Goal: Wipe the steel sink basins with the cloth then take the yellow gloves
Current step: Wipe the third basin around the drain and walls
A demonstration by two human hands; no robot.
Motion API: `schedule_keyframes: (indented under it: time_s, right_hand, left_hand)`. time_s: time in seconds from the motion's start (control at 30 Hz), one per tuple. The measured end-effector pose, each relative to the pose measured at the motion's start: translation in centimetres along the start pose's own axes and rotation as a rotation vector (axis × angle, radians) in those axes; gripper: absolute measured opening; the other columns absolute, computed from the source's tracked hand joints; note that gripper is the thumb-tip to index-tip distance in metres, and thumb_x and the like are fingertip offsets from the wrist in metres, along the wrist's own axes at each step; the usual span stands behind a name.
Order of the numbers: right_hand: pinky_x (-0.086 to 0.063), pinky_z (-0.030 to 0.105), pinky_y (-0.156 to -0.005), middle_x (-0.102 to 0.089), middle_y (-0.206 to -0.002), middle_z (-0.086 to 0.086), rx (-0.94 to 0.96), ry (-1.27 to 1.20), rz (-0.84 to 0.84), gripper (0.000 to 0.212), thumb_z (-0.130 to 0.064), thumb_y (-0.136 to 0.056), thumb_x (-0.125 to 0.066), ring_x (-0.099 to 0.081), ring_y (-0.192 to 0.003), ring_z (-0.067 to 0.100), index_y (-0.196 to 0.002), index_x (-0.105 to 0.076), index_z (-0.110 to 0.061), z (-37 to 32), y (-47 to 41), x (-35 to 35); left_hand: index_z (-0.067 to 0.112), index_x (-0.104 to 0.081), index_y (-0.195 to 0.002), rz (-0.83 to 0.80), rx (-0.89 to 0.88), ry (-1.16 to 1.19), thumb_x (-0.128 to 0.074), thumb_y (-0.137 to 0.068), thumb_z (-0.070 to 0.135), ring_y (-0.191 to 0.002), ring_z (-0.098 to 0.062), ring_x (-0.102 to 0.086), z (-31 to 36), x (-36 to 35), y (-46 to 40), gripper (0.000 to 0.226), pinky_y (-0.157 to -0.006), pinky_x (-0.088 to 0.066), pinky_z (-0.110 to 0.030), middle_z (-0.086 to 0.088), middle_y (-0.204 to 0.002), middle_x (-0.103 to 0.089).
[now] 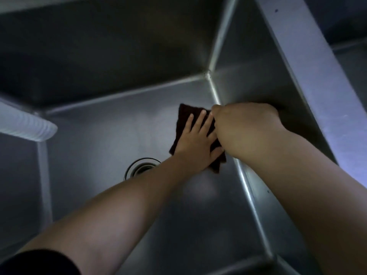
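Observation:
I look down into a deep steel sink basin (103,135). A dark maroon cloth (183,116) lies flat on the basin floor near the right wall. My left hand (196,139) presses on it with straight, spread fingers. My right hand (244,124) reaches in from the right above the cloth's right edge; its fingers point away from me and are hidden, so I cannot tell whether it holds the cloth. The yellow gloves are not in view.
A round drain (139,167) sits in the basin floor just left of my left forearm. A white ribbed object (25,126) juts in over the left rim. The steel divider rim (309,76) runs along the right, with another basin beyond it.

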State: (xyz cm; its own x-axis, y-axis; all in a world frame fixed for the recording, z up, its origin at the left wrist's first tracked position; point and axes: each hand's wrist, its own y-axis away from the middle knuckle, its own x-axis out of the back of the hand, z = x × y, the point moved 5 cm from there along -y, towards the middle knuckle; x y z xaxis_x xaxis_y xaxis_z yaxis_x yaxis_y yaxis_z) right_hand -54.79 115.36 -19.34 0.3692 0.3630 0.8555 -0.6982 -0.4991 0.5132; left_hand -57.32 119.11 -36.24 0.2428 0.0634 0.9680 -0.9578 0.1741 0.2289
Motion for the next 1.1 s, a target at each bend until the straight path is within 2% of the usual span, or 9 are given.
schedule_keyframes:
  time_s: [0.07,0.17,0.37,0.43,0.53,0.6,0.7,0.9,1.1]
  right_hand:
    - [-0.022,0.027,-0.051,-0.037,-0.072,-0.001,-0.003,0.011,0.022,0.015,-0.009,-0.089,-0.04,-0.038,-0.064,0.019,-0.101,-0.043,-0.018,0.1,0.1,-0.1]
    - [-0.017,0.026,-0.05,-0.036,-0.074,-0.002,-0.002,0.015,0.036,0.02,-0.008,-0.09,-0.039,-0.035,-0.067,0.019,-0.105,-0.047,-0.017,0.2,0.3,-0.3]
    - [-0.032,0.034,-0.074,-0.056,-0.12,0.006,-0.021,-0.001,0.047,0.027,-0.009,-0.093,-0.042,-0.054,-0.108,0.028,-0.116,-0.054,-0.015,0.5,0.3,-0.4]
    - [-0.033,0.032,-0.073,-0.057,-0.112,0.005,-0.005,0.016,0.032,0.026,-0.008,-0.093,-0.043,-0.055,-0.101,0.027,-0.115,-0.055,-0.014,0.5,0.3,-0.7]
    - [-0.03,0.028,-0.055,-0.044,-0.078,0.0,0.02,0.07,0.01,0.022,-0.005,-0.091,-0.045,-0.042,-0.067,0.018,-0.109,-0.056,-0.012,0.2,0.2,-0.8]
    - [-0.033,0.032,-0.062,-0.047,-0.085,0.004,0.05,0.089,0.016,0.025,-0.006,-0.091,-0.045,-0.045,-0.075,0.022,-0.114,-0.055,-0.011,-0.2,0.3,-1.0]
    - [-0.036,0.038,-0.071,-0.056,-0.119,0.013,0.074,0.127,0.015,0.03,-0.007,-0.092,-0.045,-0.054,-0.105,0.033,-0.119,-0.055,-0.01,-0.6,0.3,-1.4]
    - [-0.037,0.038,-0.074,-0.055,-0.125,0.011,0.064,0.191,-0.044,0.031,-0.004,-0.091,-0.04,-0.053,-0.111,0.033,-0.119,-0.052,-0.012,-0.9,0.7,-1.9]
    - [-0.038,0.04,-0.078,-0.051,-0.13,0.01,0.041,0.202,-0.065,0.035,-0.007,-0.095,-0.036,-0.05,-0.117,0.034,-0.127,-0.047,-0.013,-0.8,1.1,-1.8]
  left_hand:
    - [0.027,-0.007,-0.15,-0.014,-0.062,0.014,-0.017,-0.093,0.058,-0.145,-0.026,0.006,2.0,-0.9,2.5,0.066,-0.115,0.008,-0.05,-0.003,-0.158,-0.011]
    - [0.027,-0.003,-0.149,-0.048,-0.144,-0.007,-0.018,-0.093,0.059,-0.145,-0.028,0.009,4.1,-2.1,5.5,0.066,-0.115,0.007,-0.052,-0.006,-0.158,-0.008]
    - [0.025,-0.012,-0.15,-0.006,-0.188,-0.038,-0.033,-0.088,0.061,-0.145,-0.028,-0.004,1.6,-1.9,5.9,0.074,-0.116,0.002,-0.048,-0.006,-0.158,-0.013]
    - [0.025,-0.013,-0.15,0.027,-0.115,-0.045,-0.029,-0.088,0.062,-0.145,-0.028,-0.004,-0.5,-1.7,4.4,0.074,-0.116,0.001,-0.049,-0.007,-0.158,-0.013]
    - [0.025,-0.004,-0.15,0.021,0.033,-0.035,-0.016,-0.089,0.063,-0.145,-0.029,0.003,-0.7,-1.9,3.5,0.073,-0.116,0.005,-0.051,-0.008,-0.159,-0.006]
    - [0.024,-0.005,-0.15,0.035,0.061,-0.042,-0.015,-0.089,0.062,-0.145,-0.031,0.002,1.4,-2.3,4.3,0.073,-0.115,0.004,-0.053,-0.009,-0.158,-0.008]
    - [0.025,-0.01,-0.15,0.05,-0.058,-0.009,-0.026,-0.09,0.06,-0.144,-0.033,-0.004,6.1,-3.5,7.5,0.072,-0.115,0.002,-0.055,-0.011,-0.157,-0.013]
    - [0.026,-0.026,-0.147,-0.045,-0.278,0.024,-0.032,-0.087,0.058,-0.144,-0.031,-0.013,10.2,-5.2,14.1,0.069,-0.115,-0.002,-0.054,-0.009,-0.155,-0.023]
    - [0.028,-0.031,-0.145,-0.052,-0.458,0.014,-0.045,-0.084,0.058,-0.143,-0.03,-0.015,5.7,-6.5,23.4,0.07,-0.114,-0.008,-0.052,-0.007,-0.154,-0.026]
